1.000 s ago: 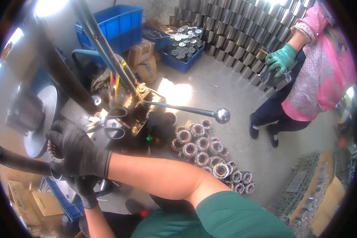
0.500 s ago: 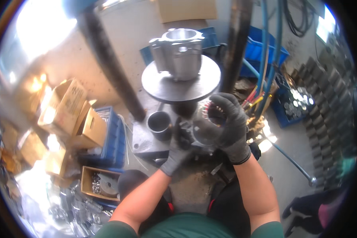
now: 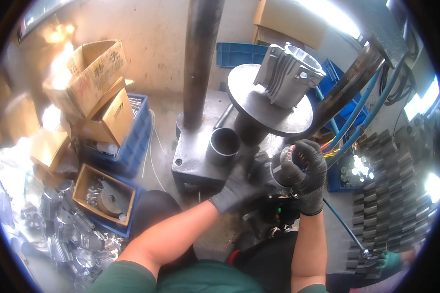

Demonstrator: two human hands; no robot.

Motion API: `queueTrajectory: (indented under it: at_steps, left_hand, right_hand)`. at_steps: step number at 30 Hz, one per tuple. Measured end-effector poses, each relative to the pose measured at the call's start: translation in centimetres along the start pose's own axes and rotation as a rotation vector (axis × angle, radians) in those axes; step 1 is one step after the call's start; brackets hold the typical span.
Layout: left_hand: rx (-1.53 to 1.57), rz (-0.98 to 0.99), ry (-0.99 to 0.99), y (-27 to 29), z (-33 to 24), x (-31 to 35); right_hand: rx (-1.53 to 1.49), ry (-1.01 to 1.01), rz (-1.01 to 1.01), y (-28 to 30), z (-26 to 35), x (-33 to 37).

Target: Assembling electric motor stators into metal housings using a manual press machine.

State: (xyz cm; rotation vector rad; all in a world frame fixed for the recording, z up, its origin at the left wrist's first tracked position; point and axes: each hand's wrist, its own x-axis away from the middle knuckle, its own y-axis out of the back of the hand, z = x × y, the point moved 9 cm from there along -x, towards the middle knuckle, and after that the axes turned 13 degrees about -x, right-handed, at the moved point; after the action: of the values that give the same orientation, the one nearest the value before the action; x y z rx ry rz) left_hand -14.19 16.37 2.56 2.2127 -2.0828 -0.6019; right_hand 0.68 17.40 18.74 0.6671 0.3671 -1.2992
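The wound stator [image 3: 285, 167] is gripped in the curled fingers of the right hand [image 3: 311, 177], its coil end turned toward two o'clock; from it the silver housing [image 3: 289, 78], seated on the round plate [image 3: 241, 88], is placed near twelve, closer to this hand. The left hand [image 3: 239, 187] is extended toward two o'clock; its grip, blurred, cannot be judged.
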Motion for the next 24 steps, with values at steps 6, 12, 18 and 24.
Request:
queueTrajectory:
  at_steps: [6, 12, 18, 24]
  left_hand:
    - [0.29, 0.15, 0.087, -3.0, 2.8, -1.1]
    - [0.528, 0.184, 0.177, -1.3, -0.4, -0.3]
    - [0.03, 0.04, 0.018, 1.4, -2.4, 0.1]
    - [0.334, 0.115, 0.05, 0.1, -2.1, -0.3]
  right_hand:
    - [-0.047, -0.03, 0.054, -0.3, -0.4, 0.0]
    - [0.011, -0.025, 0.121, -0.6, -0.4, 0.2]
    - [-0.217, -0.154, 0.206, 1.4, -1.4, 0.2]
    - [-0.06, -0.133, 0.292, 0.3, -1.8, 2.0]
